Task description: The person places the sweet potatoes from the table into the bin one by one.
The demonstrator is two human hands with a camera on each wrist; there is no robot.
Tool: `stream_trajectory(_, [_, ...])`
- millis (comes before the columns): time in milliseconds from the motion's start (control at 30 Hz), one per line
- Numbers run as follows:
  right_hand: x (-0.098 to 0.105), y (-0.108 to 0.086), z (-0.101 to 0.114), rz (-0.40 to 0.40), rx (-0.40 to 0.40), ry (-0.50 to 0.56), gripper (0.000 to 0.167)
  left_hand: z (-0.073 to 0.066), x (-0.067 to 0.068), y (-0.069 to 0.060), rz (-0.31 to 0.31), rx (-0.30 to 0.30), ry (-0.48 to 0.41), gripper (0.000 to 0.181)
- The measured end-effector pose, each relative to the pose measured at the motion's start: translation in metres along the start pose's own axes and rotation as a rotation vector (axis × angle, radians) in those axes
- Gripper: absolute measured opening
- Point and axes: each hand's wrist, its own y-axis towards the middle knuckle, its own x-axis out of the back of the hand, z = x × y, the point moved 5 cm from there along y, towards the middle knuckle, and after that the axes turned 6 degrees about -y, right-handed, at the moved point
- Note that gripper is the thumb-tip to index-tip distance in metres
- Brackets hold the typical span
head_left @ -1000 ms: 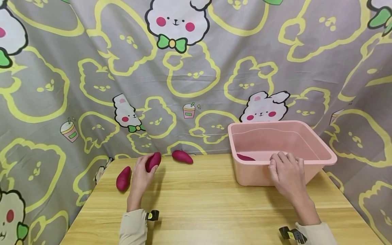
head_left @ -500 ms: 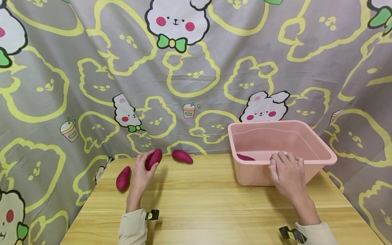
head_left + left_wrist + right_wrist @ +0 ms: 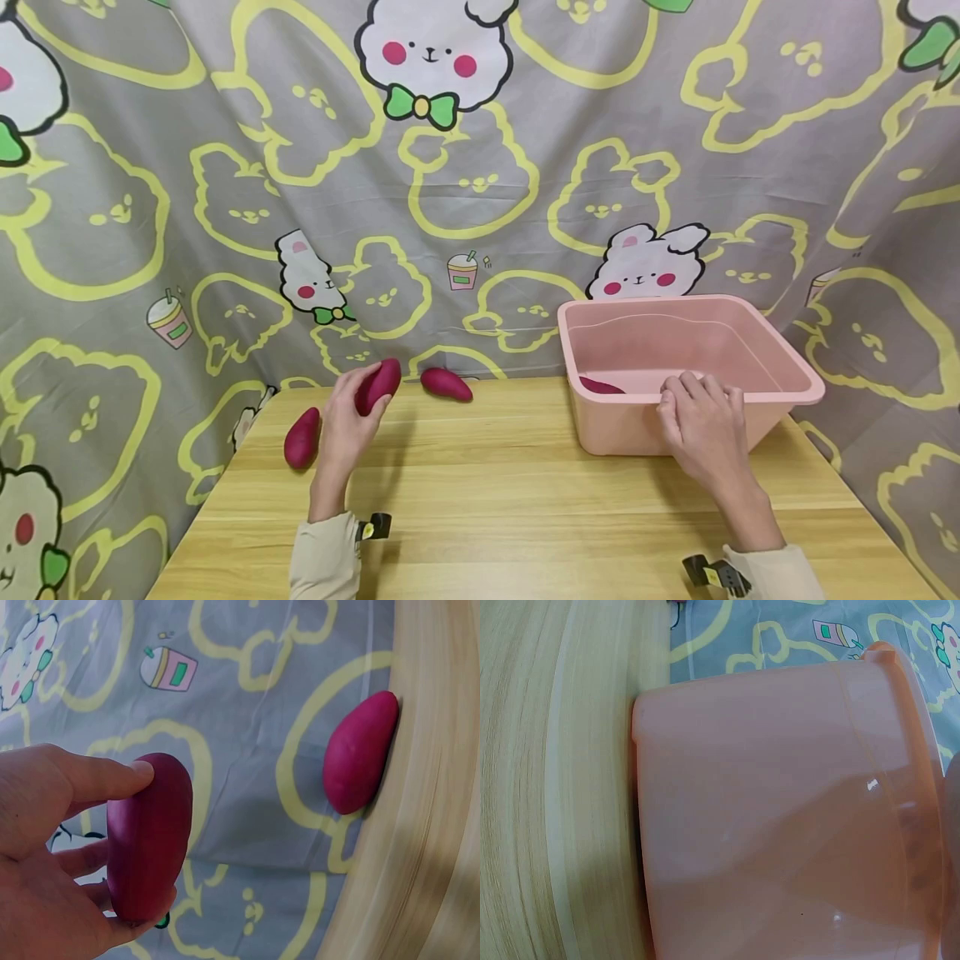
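Observation:
My left hand (image 3: 351, 423) holds a dark red sweet potato (image 3: 384, 382) between thumb and fingers above the table's back left part; the left wrist view shows the same sweet potato (image 3: 150, 840) pinched upright. My right hand (image 3: 707, 429) grips the near rim of a pink bin (image 3: 622, 425), its fingers curled over the edge. Inside the bin, part of another sweet potato (image 3: 600, 386) shows at the left. One sweet potato (image 3: 302, 438) lies left of my left hand, and another (image 3: 446, 384) by the table's back edge. The right wrist view shows the bin's outer wall (image 3: 765, 795).
A wooden table (image 3: 480, 500) spans the lower part of the head view. Grey patterned cloth (image 3: 495, 208) hangs right behind the table and along both sides. The bin stands at the back right, close to the cloth.
My left hand has raised the sweet potato slightly and moved it a little away from me, tilting it to the right. The right hand and the bin have stayed in place.

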Motion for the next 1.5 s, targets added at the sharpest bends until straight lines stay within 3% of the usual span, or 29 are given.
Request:
stream_trajectory(533, [0.001,0.000,0.001,0.009,0.003,-0.007,0.026,-0.012,-0.003,0.002,-0.011,-0.018,-0.048,0.050])
stream_trajectory(833, [0.002,-0.001,0.000,0.017,-0.006,-0.005,0.026,-0.023,-0.006,0.003,-0.023,-0.064,-0.090,0.050])
stream_trajectory(1133, [0.001,0.000,0.001,0.019,-0.005,-0.003,0.025,-0.030,-0.014,0.001,-0.002,-0.090,-0.114,0.050])
stream_trajectory(1500, [0.001,0.001,0.002,0.015,-0.001,-0.010,0.026,-0.036,-0.014,0.001,0.016,-0.079,-0.124,0.048])
